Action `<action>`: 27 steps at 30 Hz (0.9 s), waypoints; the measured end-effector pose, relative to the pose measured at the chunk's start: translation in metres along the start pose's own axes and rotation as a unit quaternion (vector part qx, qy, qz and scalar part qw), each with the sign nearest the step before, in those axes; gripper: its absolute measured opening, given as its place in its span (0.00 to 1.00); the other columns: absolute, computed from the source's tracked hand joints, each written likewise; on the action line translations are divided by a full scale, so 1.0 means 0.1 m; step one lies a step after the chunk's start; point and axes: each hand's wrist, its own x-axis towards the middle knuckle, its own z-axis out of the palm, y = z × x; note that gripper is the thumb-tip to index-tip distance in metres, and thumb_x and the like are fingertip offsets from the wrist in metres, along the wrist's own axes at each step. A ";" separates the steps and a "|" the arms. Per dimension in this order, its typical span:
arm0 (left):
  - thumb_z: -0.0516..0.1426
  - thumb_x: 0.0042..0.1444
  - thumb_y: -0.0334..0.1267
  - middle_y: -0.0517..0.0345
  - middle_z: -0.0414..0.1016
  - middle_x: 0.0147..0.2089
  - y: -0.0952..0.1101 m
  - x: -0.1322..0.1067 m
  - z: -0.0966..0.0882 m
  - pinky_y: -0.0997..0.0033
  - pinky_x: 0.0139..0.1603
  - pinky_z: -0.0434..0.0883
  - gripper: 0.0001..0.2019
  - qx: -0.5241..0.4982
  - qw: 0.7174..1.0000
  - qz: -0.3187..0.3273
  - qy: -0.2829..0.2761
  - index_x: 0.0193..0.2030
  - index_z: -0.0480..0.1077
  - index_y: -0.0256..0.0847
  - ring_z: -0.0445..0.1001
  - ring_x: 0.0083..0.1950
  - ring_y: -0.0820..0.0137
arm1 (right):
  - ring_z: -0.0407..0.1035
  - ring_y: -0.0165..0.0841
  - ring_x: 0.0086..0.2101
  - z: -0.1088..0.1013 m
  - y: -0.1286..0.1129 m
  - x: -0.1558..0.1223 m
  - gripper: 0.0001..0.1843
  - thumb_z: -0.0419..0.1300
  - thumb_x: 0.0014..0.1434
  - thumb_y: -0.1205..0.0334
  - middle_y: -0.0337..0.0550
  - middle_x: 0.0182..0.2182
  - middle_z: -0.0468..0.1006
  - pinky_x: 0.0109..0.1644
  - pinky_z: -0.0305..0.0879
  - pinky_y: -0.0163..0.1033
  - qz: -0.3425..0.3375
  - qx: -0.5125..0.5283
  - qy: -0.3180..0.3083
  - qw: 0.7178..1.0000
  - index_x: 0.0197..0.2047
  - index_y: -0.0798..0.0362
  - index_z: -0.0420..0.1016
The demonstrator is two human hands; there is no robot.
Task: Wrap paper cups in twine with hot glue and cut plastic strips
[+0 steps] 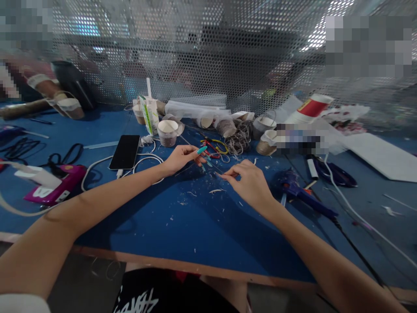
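Observation:
My left hand point(185, 159), with long turquoise nails, is closed in a pinch above the middle of the blue table. To its right, my right hand point(249, 181) also pinches, thumb against forefinger. A thin strand point(217, 168) runs faintly between the two sets of fingertips; its exact kind is too fine to tell. Just beyond the hands lie pliers with red and yellow handles point(217, 147) and a tangle of grey cord point(239, 138). White scraps point(215, 191) are scattered on the table below the hands.
Small paper-lined cups point(168, 132) and a carton point(149, 115) stand at the back, before a perforated metal screen point(195, 56). A phone point(125, 152) with a white cable and a magenta power strip point(57, 187) lie left. Right are a blue glue gun point(302, 195) and a white board point(381, 154).

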 end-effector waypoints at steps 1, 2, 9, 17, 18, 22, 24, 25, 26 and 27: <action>0.61 0.51 0.47 0.55 0.79 0.28 0.00 0.00 0.00 0.70 0.36 0.71 0.15 -0.001 1.000 0.000 0.000 0.31 0.72 0.34 0.74 0.26 0.75 | 0.67 0.36 0.30 0.00 0.00 0.00 0.11 0.64 0.54 0.63 0.43 0.21 0.74 0.34 0.61 0.41 0.002 0.000 0.001 1.000 0.21 0.51 0.72; 0.61 0.52 0.47 0.55 0.79 0.28 -0.01 0.00 0.00 0.70 0.36 0.71 0.15 0.000 1.000 -0.002 0.001 0.31 0.73 0.34 0.75 0.26 0.75 | 0.67 0.36 0.30 -0.01 -0.01 0.00 0.12 0.64 0.54 0.62 0.43 0.21 0.74 0.33 0.61 0.40 0.002 0.001 0.001 1.000 0.20 0.51 0.72; 0.62 0.50 0.49 0.55 0.79 0.27 0.00 0.01 0.01 0.72 0.35 0.71 0.17 -0.013 1.000 -0.012 0.004 0.30 0.71 0.33 0.74 0.25 0.76 | 0.68 0.38 0.32 -0.04 -0.04 0.01 0.17 0.66 0.52 0.55 0.43 0.20 0.73 0.32 0.61 0.40 0.009 0.007 0.009 1.000 0.18 0.51 0.67; 0.60 0.53 0.51 0.54 0.79 0.28 -0.01 0.03 0.00 0.72 0.34 0.72 0.18 -0.009 0.999 -0.001 0.036 0.31 0.71 0.34 0.74 0.24 0.76 | 0.68 0.40 0.35 0.00 0.02 0.01 0.12 0.56 0.60 0.64 0.44 0.27 0.80 0.38 0.62 0.43 -0.018 -0.030 -0.020 0.999 0.29 0.50 0.79; 0.60 0.52 0.51 0.54 0.79 0.28 -0.01 0.03 0.00 0.72 0.34 0.71 0.18 -0.005 0.999 -0.002 0.036 0.31 0.71 0.33 0.73 0.24 0.76 | 0.68 0.39 0.34 0.02 0.04 0.01 0.12 0.56 0.60 0.65 0.44 0.26 0.79 0.37 0.62 0.43 -0.013 -0.030 -0.017 0.999 0.28 0.50 0.78; 0.60 0.53 0.49 0.53 0.79 0.29 -0.02 0.02 -0.01 0.70 0.35 0.71 0.17 0.003 1.000 0.001 0.027 0.33 0.72 0.33 0.74 0.25 0.76 | 0.66 0.38 0.31 0.04 0.06 -0.01 0.12 0.58 0.58 0.63 0.43 0.22 0.77 0.33 0.61 0.41 0.000 -0.019 0.010 1.000 0.24 0.50 0.76; 0.59 0.54 0.48 0.53 0.79 0.30 -0.02 0.01 -0.01 0.69 0.36 0.71 0.15 0.004 1.000 0.001 0.023 0.34 0.73 0.34 0.74 0.25 0.75 | 0.66 0.37 0.30 0.03 0.05 -0.01 0.13 0.59 0.58 0.62 0.43 0.20 0.75 0.32 0.60 0.41 0.003 -0.016 0.020 1.000 0.23 0.50 0.75; 0.59 0.54 0.47 0.54 0.79 0.30 -0.02 0.01 -0.01 0.69 0.35 0.71 0.15 0.002 1.000 0.001 0.022 0.34 0.73 0.34 0.74 0.25 0.76 | 0.66 0.37 0.29 0.02 0.04 -0.01 0.13 0.59 0.58 0.61 0.43 0.19 0.74 0.32 0.60 0.41 0.005 -0.016 0.023 1.000 0.22 0.50 0.75; 0.60 0.54 0.47 0.54 0.79 0.30 -0.02 0.01 -0.01 0.70 0.35 0.71 0.15 -0.001 1.000 0.002 0.021 0.33 0.73 0.34 0.74 0.25 0.76 | 0.66 0.37 0.29 0.01 0.03 -0.02 0.13 0.60 0.57 0.60 0.42 0.18 0.72 0.32 0.60 0.41 0.007 -0.015 0.024 1.000 0.21 0.50 0.74; 0.60 0.53 0.47 0.54 0.79 0.29 -0.02 0.01 -0.01 0.70 0.35 0.71 0.14 -0.005 1.000 0.002 0.019 0.33 0.73 0.34 0.74 0.24 0.76 | 0.66 0.37 0.29 0.01 0.03 -0.02 0.14 0.61 0.57 0.59 0.42 0.18 0.72 0.32 0.60 0.40 0.010 -0.014 0.025 1.000 0.20 0.51 0.73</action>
